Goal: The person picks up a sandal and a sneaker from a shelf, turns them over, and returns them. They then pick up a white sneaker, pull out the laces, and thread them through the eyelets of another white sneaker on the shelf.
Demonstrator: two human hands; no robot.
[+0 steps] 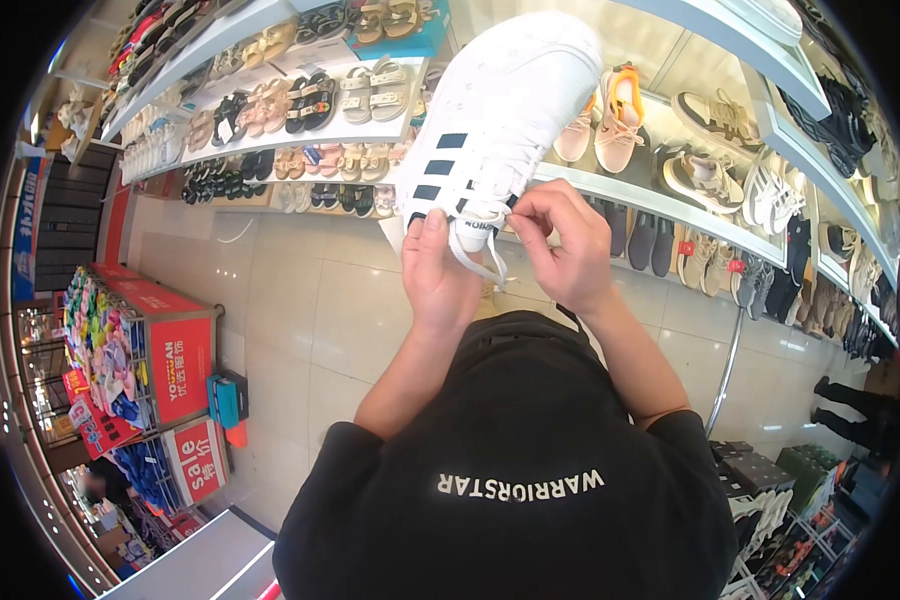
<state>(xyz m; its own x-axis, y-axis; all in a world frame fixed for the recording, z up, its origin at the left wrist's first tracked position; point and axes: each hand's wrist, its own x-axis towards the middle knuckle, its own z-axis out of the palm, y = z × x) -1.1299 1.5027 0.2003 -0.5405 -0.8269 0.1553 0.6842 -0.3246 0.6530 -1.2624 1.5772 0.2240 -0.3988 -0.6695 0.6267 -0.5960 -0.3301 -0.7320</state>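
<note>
A white lace-up sneaker (510, 100) with dark stripes on its side is held up in front of me, toe pointing up and away. My left hand (438, 270) grips it at the heel end, the thumb lying on the side below the stripes. At the right side of the shoe's opening, my right hand (565, 240) has thumb and forefinger pinched together near the laces. What sits between those fingertips is too small to make out. A loop of white lace (492, 262) hangs down between my two hands.
Shelves of sandals (375, 92) rise at the upper left, and shelves of sneakers (620, 120) run along the right. A red sale bin (182, 365) stands at the left on the tiled floor. Another person's dark-clothed legs (855, 415) show at the far right.
</note>
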